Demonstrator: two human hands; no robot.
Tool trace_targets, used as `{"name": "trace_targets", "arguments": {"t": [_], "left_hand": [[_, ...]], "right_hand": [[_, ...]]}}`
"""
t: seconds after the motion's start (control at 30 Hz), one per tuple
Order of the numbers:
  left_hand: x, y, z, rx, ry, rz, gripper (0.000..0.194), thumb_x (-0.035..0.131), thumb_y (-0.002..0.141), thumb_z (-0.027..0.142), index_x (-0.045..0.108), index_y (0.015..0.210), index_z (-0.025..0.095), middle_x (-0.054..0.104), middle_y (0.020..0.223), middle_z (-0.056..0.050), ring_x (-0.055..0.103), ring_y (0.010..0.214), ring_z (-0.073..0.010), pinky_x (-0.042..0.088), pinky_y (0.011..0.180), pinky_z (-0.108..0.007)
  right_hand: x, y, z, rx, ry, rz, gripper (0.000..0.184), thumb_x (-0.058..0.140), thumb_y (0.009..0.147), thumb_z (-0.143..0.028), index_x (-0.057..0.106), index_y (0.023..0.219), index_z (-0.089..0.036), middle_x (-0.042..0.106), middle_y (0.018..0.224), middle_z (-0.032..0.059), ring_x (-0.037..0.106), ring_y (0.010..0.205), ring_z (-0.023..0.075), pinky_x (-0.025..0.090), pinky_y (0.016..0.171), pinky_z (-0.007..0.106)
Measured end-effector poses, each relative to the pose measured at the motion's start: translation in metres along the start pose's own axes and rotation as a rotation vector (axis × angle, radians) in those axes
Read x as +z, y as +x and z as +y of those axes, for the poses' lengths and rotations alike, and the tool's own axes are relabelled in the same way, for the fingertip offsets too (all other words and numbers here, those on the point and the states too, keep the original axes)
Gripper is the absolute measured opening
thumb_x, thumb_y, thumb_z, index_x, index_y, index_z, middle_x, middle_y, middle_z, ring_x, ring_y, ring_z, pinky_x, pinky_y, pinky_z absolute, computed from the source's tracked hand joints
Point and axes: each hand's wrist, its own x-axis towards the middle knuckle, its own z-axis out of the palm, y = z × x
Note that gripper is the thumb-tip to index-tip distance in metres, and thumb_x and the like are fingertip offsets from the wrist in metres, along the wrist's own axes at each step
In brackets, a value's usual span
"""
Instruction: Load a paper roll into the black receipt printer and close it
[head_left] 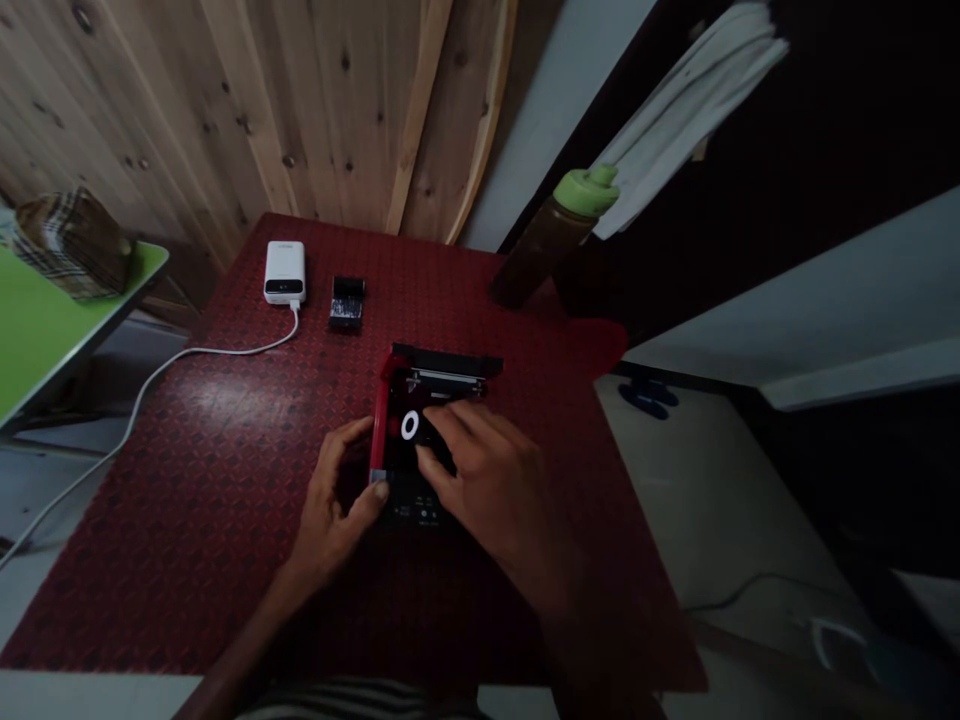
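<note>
A small red and black device (380, 425) with its black lid (448, 361) raised sits on the red table in front of me. My left hand (341, 490) grips its left side, thumb on the near left corner and fingers round the red edge. My right hand (480, 460) is over the open inside, thumb and fingers closed around a dark part with a white ring (409, 425) on its left end. What the fingertips press on is partly hidden in shadow. Small white markings show on the device's near panel.
On the red table (247, 480) stand a white power bank (285, 270) with a white cable (210, 350), a small black piece (347, 303) and a brown bottle (551, 235) with a green lid. A green table (52, 320) holds a checked bag (73, 243). Slippers (646, 396) lie on the floor.
</note>
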Motion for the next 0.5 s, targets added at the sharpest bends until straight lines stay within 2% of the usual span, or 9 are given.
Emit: {"name": "trace_targets", "arguments": {"t": [0.1,0.17,0.23,0.3,0.4,0.5], "left_hand": [[0.0,0.0,0.0,-0.023,-0.005,-0.006,0.064,0.073,0.1,0.056,0.06,0.155,0.027,0.065,0.155,-0.014,0.063,0.144,-0.0382,0.05,0.119,-0.054],[-0.001,-0.001,0.0,-0.033,-0.003,-0.005,0.064,0.072,0.101,0.057,0.06,0.156,0.027,0.065,0.155,-0.014,0.063,0.144,-0.0385,0.051,0.118,-0.053],[-0.001,0.0,-0.001,-0.03,-0.002,0.0,0.064,0.072,0.101,0.058,0.059,0.156,0.027,0.065,0.156,-0.014,0.064,0.143,-0.0384,0.052,0.115,-0.052],[-0.001,0.0,-0.001,-0.027,0.004,0.006,0.066,0.072,0.1,0.058,0.059,0.156,0.027,0.064,0.157,-0.014,0.065,0.141,-0.0381,0.053,0.113,-0.051],[-0.001,0.001,0.0,-0.03,0.019,0.009,0.068,0.072,0.099,0.06,0.059,0.157,0.027,0.063,0.157,-0.014,0.065,0.14,-0.0379,0.053,0.113,-0.051],[-0.002,0.001,0.001,-0.025,0.016,0.007,0.068,0.073,0.097,0.06,0.061,0.155,0.027,0.064,0.157,-0.014,0.066,0.138,-0.0378,0.054,0.11,-0.05]], "right_hand": [[-0.025,-0.014,0.008,0.07,0.179,0.174,0.02,0.074,0.099,-0.02,0.076,0.118,-0.025,0.085,0.107,0.0054,0.079,0.095,0.0254,0.063,0.086,0.04],[-0.039,-0.024,0.024,0.199,0.312,0.234,0.021,0.078,0.097,-0.027,0.078,0.118,-0.029,0.084,0.106,0.0019,0.078,0.093,0.0237,0.063,0.085,0.04],[-0.039,-0.031,0.05,0.375,0.405,0.296,0.024,0.083,0.092,-0.035,0.08,0.115,-0.031,0.082,0.1,0.0001,0.076,0.086,0.0227,0.062,0.08,0.039],[-0.025,-0.033,0.079,0.543,0.503,0.389,0.028,0.084,0.089,-0.043,0.08,0.112,-0.028,0.08,0.092,-0.0001,0.072,0.077,0.0211,0.059,0.072,0.036],[0.015,-0.028,0.115,0.658,0.676,0.541,0.038,0.082,0.084,-0.052,0.075,0.107,-0.024,0.081,0.097,0.0041,0.075,0.085,0.0229,0.059,0.074,0.036],[0.056,-0.019,0.131,0.69,0.692,0.482,0.044,0.077,0.083,-0.059,0.069,0.107,-0.023,0.081,0.103,0.0076,0.075,0.093,0.025,0.061,0.082,0.039]]}}
